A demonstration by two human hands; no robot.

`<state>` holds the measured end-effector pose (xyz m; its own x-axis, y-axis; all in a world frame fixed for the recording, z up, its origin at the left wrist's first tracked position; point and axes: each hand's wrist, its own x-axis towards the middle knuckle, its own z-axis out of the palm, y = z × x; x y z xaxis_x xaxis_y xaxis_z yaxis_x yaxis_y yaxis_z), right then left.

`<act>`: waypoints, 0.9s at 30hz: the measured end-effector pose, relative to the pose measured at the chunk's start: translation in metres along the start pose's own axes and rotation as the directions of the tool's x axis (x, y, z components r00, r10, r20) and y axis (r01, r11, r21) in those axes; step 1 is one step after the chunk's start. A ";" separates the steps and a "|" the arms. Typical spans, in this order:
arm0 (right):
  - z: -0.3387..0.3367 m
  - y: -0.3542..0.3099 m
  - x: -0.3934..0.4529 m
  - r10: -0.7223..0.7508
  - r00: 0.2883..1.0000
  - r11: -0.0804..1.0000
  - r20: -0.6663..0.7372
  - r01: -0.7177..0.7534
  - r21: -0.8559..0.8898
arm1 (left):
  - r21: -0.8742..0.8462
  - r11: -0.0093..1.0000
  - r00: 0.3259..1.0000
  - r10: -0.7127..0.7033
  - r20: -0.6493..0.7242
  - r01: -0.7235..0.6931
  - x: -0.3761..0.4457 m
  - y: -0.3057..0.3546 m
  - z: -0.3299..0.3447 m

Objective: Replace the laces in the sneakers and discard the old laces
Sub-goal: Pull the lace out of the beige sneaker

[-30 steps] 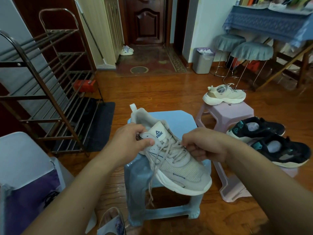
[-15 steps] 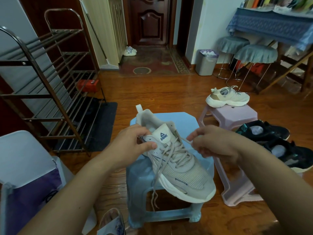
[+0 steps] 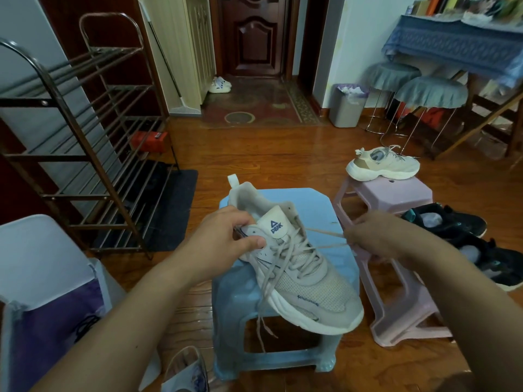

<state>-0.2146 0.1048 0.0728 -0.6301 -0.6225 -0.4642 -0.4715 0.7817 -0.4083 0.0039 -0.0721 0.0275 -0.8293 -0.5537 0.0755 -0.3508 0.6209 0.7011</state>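
Observation:
A beige sneaker (image 3: pixel 308 290) lies tilted on a light blue plastic stool (image 3: pixel 285 196), toe toward me and to the right. My left hand (image 3: pixel 223 239) grips its collar beside the tongue. My right hand (image 3: pixel 376 236) pinches the beige lace (image 3: pixel 322 232), which runs taut from the upper eyelets out to the right. The lace's other end (image 3: pixel 263 315) dangles over the sneaker's side down past the stool seat. The matching sneaker (image 3: pixel 382 164) stands on a pink stool (image 3: pixel 396 193) behind and to the right.
A pair of black sneakers (image 3: pixel 467 239) lies right of the pink stool. A grey waste bin (image 3: pixel 346 106) stands by the far wall. A metal shoe rack (image 3: pixel 85 131) fills the left. A white and purple bag (image 3: pixel 42 292) sits at lower left.
My right hand has moved away to the right from the sneaker, drawing the lace out of the top eyelets until it is taut. My left hand keeps its hold on the collar.

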 end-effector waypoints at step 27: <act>0.014 0.001 0.055 -0.142 0.908 0.982 -0.393 0.179 0.058 | -0.029 0.999 1.000 -0.019 0.020 0.019 -0.004 0.000 -0.002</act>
<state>-0.2415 0.0712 0.0358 -0.7477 -0.6618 -0.0548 -0.5399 0.6539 -0.5299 0.0077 -0.0711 0.0291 -0.8312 -0.5539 0.0481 -0.3540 0.5939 0.7225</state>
